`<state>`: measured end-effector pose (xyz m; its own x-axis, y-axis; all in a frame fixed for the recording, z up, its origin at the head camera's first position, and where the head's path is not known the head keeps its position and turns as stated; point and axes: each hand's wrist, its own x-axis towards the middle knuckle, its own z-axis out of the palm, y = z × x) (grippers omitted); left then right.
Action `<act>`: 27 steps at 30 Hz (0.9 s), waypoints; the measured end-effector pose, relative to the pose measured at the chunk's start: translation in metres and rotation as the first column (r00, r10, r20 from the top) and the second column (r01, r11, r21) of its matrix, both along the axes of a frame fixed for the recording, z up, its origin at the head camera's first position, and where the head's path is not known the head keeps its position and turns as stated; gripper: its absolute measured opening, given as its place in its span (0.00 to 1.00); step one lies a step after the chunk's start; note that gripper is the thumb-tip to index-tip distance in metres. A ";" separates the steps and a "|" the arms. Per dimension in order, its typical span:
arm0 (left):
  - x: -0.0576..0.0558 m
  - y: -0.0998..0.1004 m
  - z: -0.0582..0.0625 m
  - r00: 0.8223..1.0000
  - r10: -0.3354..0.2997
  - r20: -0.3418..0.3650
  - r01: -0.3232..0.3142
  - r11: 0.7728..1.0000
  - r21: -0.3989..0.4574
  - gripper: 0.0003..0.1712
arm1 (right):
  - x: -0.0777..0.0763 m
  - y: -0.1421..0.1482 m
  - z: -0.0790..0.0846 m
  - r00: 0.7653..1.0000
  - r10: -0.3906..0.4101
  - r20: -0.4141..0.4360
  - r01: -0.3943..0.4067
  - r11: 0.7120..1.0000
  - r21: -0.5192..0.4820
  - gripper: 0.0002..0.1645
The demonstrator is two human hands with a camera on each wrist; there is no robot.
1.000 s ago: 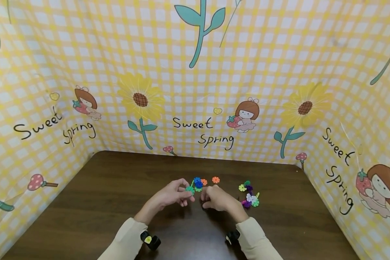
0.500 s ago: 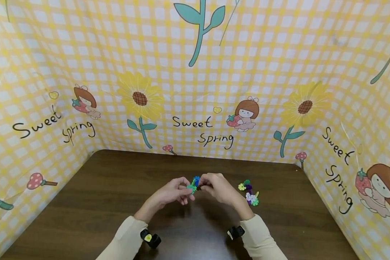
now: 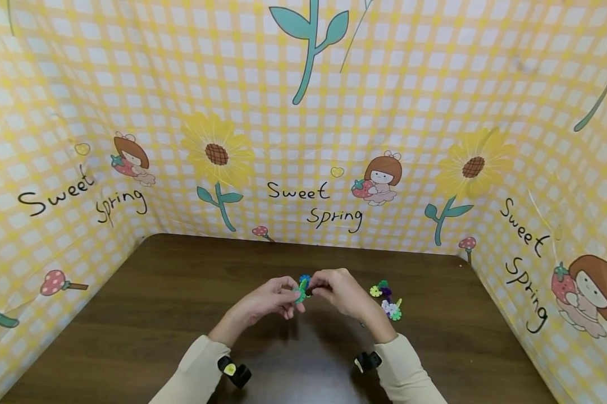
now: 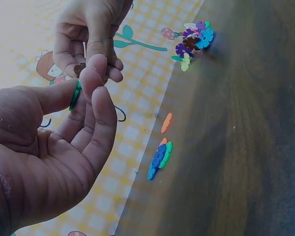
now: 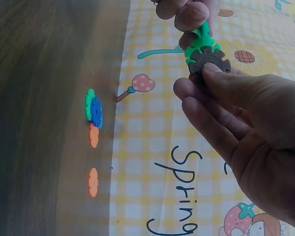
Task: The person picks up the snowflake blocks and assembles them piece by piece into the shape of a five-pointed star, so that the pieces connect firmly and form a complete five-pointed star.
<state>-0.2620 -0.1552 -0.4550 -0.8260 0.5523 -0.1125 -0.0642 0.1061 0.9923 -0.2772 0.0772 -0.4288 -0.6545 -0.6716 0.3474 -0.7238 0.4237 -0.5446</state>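
Observation:
Both hands meet above the table's middle in the head view. My left hand (image 3: 273, 298) pinches green flower-shaped plastic discs (image 5: 201, 43) between thumb and fingers; two seem joined at an angle. In the right wrist view, a dark brown notched disc (image 5: 209, 63) is pinched by my right hand (image 5: 255, 103), its thumb on the face. The brown disc's edge meets the green discs there; I cannot tell whether they interlock. From the left wrist camera, one green disc (image 4: 75, 96) shows edge-on at the left thumb, and most of the brown disc is hidden by fingers.
Loose blue (image 5: 96, 112), green (image 5: 90, 101) and orange discs (image 5: 93, 182) lie on the dark wooden table (image 3: 131, 314) beyond the hands. A cluster of mixed-colour discs (image 3: 388, 300) is to the right. A yellow checked cloth (image 3: 303, 140) hangs around the back and sides.
My right hand has come up from the tabletop to the left hand's discs, bringing the brown disc. The left hand has stayed nearly in place, its green discs turning slightly.

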 end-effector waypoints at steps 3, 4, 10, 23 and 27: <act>-0.001 0.001 0.001 1.000 -0.003 0.001 0.003 1.000 0.001 0.13 | 0.000 0.000 0.001 1.000 0.014 -0.016 -0.014 1.000 0.003 0.05; -0.001 0.002 0.001 1.000 -0.003 -0.001 0.003 1.000 0.000 0.12 | 0.000 0.000 0.001 1.000 0.020 -0.023 -0.019 1.000 0.007 0.05; -0.001 0.006 0.003 1.000 -0.009 -0.012 0.008 1.000 -0.030 0.11 | 0.002 -0.002 0.001 0.996 0.025 -0.088 -0.021 0.999 0.049 0.06; -0.004 0.005 -0.001 0.999 0.034 0.005 -0.034 0.999 0.010 0.12 | -0.009 -0.005 -0.004 1.000 0.008 0.017 -0.007 0.999 -0.043 0.04; 0.001 0.003 -0.009 0.999 0.050 0.007 -0.050 0.999 -0.014 0.13 | -0.019 0.005 -0.006 0.996 -0.061 0.060 0.063 0.997 -0.035 0.04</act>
<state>-0.2614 -0.1521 -0.4639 -0.8515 0.5089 -0.1265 -0.0773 0.1167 0.9902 -0.2963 0.0825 -0.4353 -0.7141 -0.6166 0.3314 -0.6634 0.4451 -0.6015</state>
